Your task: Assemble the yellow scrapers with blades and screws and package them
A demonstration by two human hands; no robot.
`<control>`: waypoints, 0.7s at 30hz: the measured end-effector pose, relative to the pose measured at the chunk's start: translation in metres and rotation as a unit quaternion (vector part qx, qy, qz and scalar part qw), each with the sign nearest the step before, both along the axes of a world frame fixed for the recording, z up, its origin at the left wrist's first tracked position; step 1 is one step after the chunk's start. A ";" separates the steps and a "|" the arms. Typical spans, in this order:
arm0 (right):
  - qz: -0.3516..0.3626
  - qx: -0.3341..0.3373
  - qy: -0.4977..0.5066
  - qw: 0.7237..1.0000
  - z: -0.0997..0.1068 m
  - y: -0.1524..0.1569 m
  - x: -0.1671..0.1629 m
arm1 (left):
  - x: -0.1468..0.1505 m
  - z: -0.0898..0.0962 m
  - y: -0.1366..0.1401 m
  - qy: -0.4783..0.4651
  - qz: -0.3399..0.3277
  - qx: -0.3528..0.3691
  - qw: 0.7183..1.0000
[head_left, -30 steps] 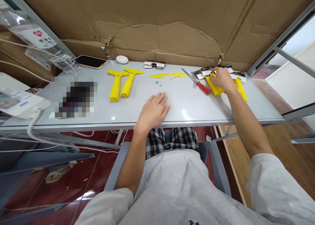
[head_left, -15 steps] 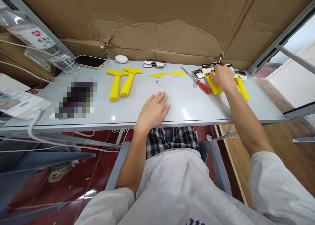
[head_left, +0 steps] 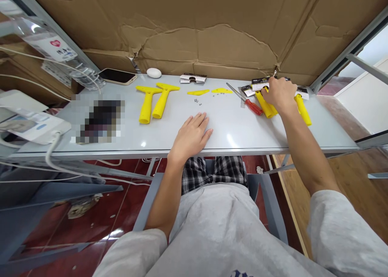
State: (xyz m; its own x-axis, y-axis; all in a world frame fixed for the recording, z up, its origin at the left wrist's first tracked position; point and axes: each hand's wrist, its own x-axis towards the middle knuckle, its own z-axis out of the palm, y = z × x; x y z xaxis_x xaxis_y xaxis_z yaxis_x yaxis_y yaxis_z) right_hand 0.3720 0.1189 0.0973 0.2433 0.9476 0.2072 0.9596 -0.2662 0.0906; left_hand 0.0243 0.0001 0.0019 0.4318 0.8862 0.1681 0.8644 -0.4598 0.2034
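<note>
My left hand (head_left: 194, 135) lies flat on the table near its front edge, fingers stretched out, holding nothing. Just beyond it are several small screws (head_left: 196, 101) and two thin yellow blade covers or plates (head_left: 198, 92). At the right, the fingers of my right hand (head_left: 283, 94) curl over the head end of a yellow-handled scraper (head_left: 266, 105) with a black-and-white card sleeve (head_left: 260, 83). My hand partly hides the grip and the things under it. Another yellow handle (head_left: 303, 110) lies right of that hand. A red-handled screwdriver (head_left: 253, 106) rests to its left.
Two yellow T-shaped handles (head_left: 146, 107) lie left of centre. Behind stand a card sleeve (head_left: 193, 79), a white oval object (head_left: 154, 72) and a phone (head_left: 117, 76). A bottle (head_left: 57, 46) and white cables crowd the left. Cardboard (head_left: 197, 34) walls the back.
The view has shifted slightly, so the scene sits a little further right. My right hand has edged right over the scrapers; my left hand stays flat on the table.
</note>
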 end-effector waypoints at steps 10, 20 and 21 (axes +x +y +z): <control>0.321 -0.032 0.096 0.942 -0.025 -0.081 -0.063 | -0.002 -0.005 0.002 -0.010 -0.007 0.008 1.000; 0.307 -0.137 0.118 0.934 -0.079 -0.111 -0.102 | -0.001 -0.004 0.001 -0.013 0.000 0.016 1.000; 0.306 -0.136 0.116 0.935 -0.079 -0.112 -0.102 | -0.001 -0.004 0.001 -0.012 0.001 0.016 1.000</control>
State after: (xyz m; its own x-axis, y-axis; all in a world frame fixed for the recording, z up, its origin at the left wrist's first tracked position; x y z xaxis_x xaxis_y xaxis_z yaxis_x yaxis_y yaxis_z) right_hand 0.2697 0.0071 0.0181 -0.3527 0.9342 -0.0529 0.9272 0.3414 -0.1540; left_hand 0.0237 0.0010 -0.0025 0.4264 0.8807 0.2061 0.8599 -0.4654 0.2096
